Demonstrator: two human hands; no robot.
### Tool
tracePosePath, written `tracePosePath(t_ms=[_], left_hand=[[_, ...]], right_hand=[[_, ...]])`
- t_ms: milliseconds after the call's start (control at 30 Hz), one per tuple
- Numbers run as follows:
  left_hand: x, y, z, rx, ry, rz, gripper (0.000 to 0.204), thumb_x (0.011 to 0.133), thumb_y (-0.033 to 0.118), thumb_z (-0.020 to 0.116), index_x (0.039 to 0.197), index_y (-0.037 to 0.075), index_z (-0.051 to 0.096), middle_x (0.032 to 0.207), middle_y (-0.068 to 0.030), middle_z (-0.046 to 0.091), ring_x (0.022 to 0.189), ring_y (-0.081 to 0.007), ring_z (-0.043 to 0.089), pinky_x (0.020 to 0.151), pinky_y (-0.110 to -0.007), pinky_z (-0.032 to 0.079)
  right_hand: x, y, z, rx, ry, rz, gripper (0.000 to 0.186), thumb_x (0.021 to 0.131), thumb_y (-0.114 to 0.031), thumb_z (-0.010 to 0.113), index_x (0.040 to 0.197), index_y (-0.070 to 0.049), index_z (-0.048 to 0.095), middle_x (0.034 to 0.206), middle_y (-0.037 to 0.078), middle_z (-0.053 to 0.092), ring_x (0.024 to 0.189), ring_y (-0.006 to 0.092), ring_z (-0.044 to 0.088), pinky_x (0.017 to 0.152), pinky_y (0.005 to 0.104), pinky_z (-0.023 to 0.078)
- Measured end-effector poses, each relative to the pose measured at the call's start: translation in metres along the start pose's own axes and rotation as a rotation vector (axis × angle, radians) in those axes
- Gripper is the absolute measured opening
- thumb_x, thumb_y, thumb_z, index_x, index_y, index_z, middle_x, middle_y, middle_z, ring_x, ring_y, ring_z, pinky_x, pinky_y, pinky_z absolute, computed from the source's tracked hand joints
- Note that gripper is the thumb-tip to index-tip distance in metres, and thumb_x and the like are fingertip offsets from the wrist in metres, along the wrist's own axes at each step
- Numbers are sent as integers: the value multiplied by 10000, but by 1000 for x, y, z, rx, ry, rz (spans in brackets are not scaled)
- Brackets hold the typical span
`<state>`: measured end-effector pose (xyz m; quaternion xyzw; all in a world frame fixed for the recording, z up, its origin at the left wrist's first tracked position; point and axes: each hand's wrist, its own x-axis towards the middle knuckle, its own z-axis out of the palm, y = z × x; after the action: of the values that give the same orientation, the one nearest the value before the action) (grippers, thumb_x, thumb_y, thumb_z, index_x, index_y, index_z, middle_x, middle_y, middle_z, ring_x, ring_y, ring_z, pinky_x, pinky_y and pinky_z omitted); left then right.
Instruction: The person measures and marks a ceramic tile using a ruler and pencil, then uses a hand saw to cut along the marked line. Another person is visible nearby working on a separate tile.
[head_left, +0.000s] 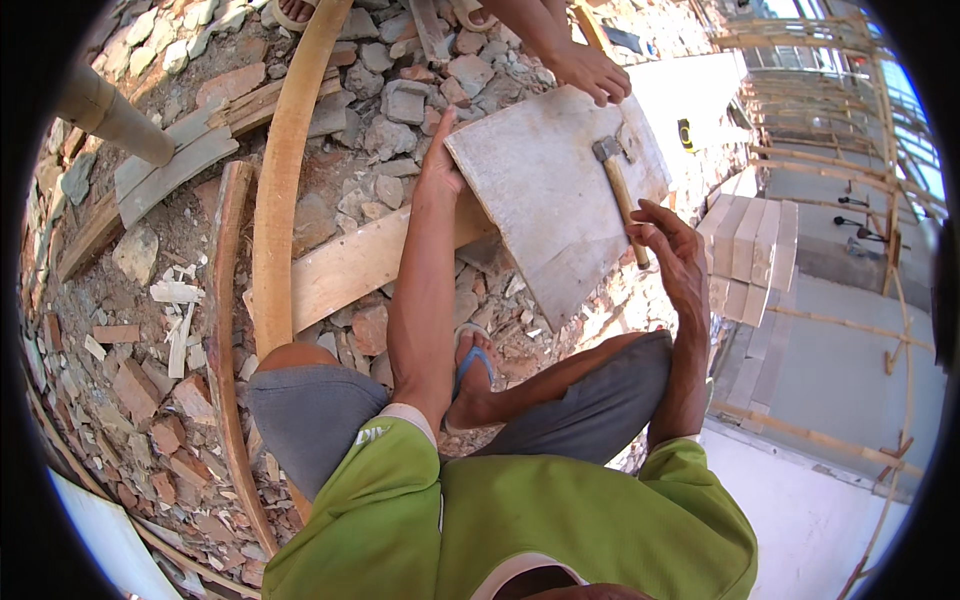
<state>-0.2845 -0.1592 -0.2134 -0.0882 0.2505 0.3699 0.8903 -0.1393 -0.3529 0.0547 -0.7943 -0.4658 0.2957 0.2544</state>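
Note:
A whitish flat board (545, 190) lies tilted in front of me, above the rubble. My left hand (440, 160) grips its left edge near the far corner, the fingers partly hidden. On the board rests a hammer (618, 190) with a wooden handle and dark metal head, the head toward the far side. My right hand (672, 245) is at the lower end of the handle, its fingers curled about it. At the far edge of the board, another person's hand (592, 72) bends over the rim.
Broken bricks and stones (385, 130) cover the ground. A long curved timber (280, 190) and a narrower wooden strip (228, 350) lie at left, with a pale plank (350, 265) under my left forearm. A bamboo pole (120, 120) juts in. Stacked pale blocks (745, 245) stand right.

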Motion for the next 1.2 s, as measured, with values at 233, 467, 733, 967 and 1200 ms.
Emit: tracePosePath(t_ms=[233, 467, 733, 967, 1200], left_hand=[[25, 12, -3, 403, -70, -226, 707, 864, 606, 622, 1176, -29, 622, 1054, -133, 701, 934, -230, 686, 847, -393, 555], [46, 53, 20, 631, -370, -534, 598, 823, 489, 735, 1190, 30, 625, 1114, -117, 683, 923, -197, 695, 802, -383, 580], [42, 43, 16, 618, -416, -426, 586, 824, 479, 737, 1190, 33, 631, 1151, -109, 670, 949, -190, 678, 839, -364, 548], [45, 29, 29, 624, -399, -364, 421, 859, 372, 694, 1106, 31, 678, 1054, -95, 696, 870, -200, 661, 802, -353, 511], [90, 29, 10, 638, -492, -281, 441, 880, 373, 657, 1127, 9, 656, 1025, -111, 697, 855, -205, 657, 805, -360, 512]], right_hand=[[-24, 8, -6, 65, 58, 70, 485, 954, -245, 633, 1293, 89, 538, 1076, 136, 649, 923, 190, 671, 786, 293, 527], [-43, -30, 22, -36, 90, 42, 442, 960, -224, 618, 1304, 45, 549, 1102, 135, 651, 938, 179, 668, 791, 291, 514], [-44, -62, 58, -111, 34, -68, 408, 953, -166, 621, 1310, 19, 550, 1129, 140, 647, 960, 195, 665, 797, 299, 508], [-31, -61, 69, -240, -3, -67, 390, 939, -154, 626, 1293, -1, 568, 1128, 154, 651, 950, 213, 672, 779, 320, 524], [-25, -69, 72, -248, -27, -86, 394, 933, -152, 631, 1291, 0, 568, 1126, 165, 654, 963, 229, 671, 785, 336, 535]])
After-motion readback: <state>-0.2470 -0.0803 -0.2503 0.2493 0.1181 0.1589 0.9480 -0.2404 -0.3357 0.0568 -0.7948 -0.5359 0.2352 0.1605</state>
